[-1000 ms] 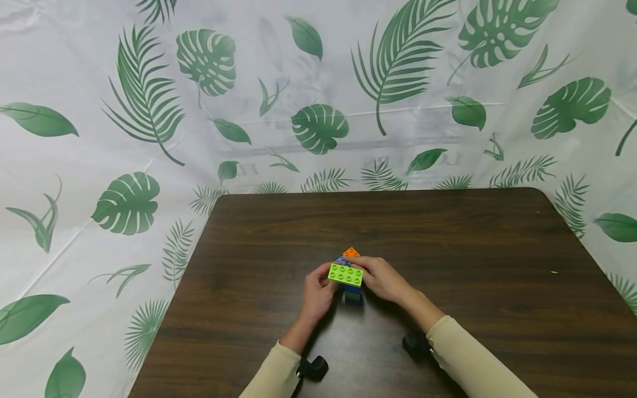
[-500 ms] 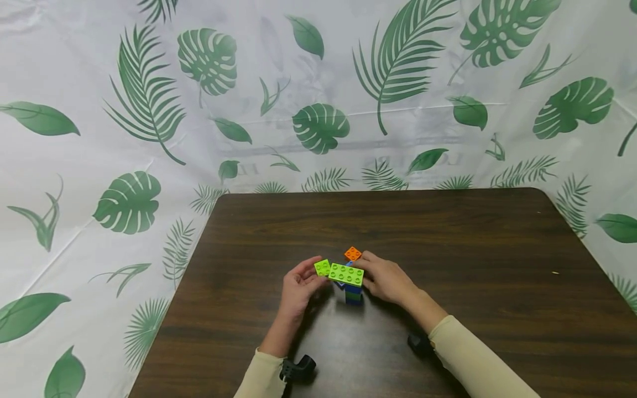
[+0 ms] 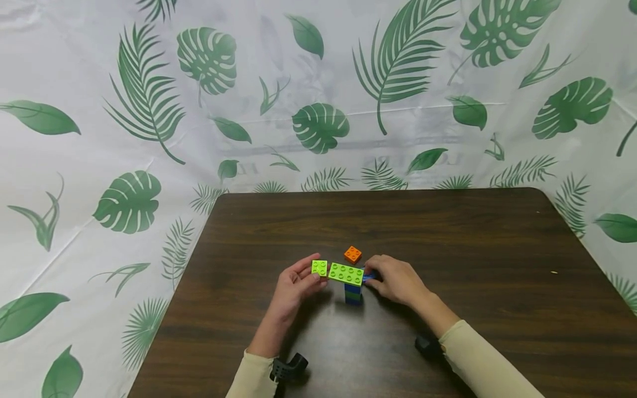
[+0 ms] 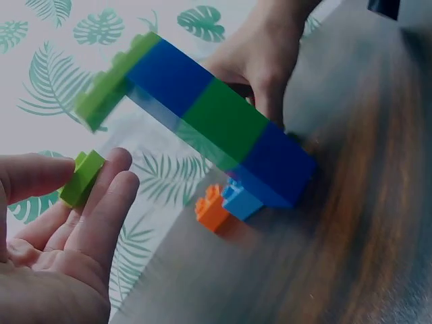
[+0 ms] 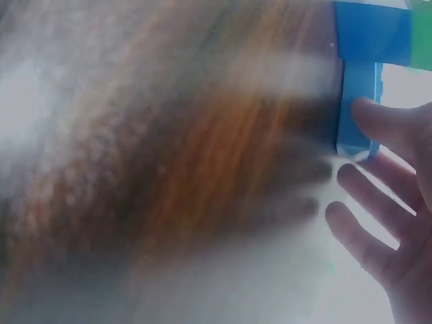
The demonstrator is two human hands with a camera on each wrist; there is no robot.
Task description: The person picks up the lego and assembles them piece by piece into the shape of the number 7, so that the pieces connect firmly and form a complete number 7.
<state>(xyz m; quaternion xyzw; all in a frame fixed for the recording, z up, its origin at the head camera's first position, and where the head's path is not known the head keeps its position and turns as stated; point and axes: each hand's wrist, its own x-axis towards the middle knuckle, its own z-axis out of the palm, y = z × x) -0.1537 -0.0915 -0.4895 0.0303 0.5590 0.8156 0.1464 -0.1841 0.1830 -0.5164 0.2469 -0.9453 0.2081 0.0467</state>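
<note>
One tower (image 4: 226,121) stands upright on the table, near the middle of the head view and between your hands; from the table up it runs blue, green, blue, with a long lime brick (image 3: 345,273) across the top; this brick overhangs the column toward your left, its studs facing up. Your left hand (image 3: 290,287) pinches a small lime brick (image 3: 319,268) between thumb and fingers, the other fingers reaching past it; you have it in the air just beside the overhanging end, a narrow gap between the two; its studs face up as well. Your right hand (image 3: 395,279) grips a light blue brick (image 5: 358,101) on the tower's other side, thumb laid on one face; it sits just beside the column's foot, though you cannot tell whether the two touch. An orange brick (image 3: 353,255) lies on the table just beyond the tower, studs up. Farther out, you have a black device (image 3: 288,367) at your left wrist and another at your right, next to your cream sleeves (image 3: 485,356); the dark wood-grained table (image 3: 278,232) spreads round it all; behind its far edge hangs a white sheet (image 3: 269,55) printed with green leaves.
</note>
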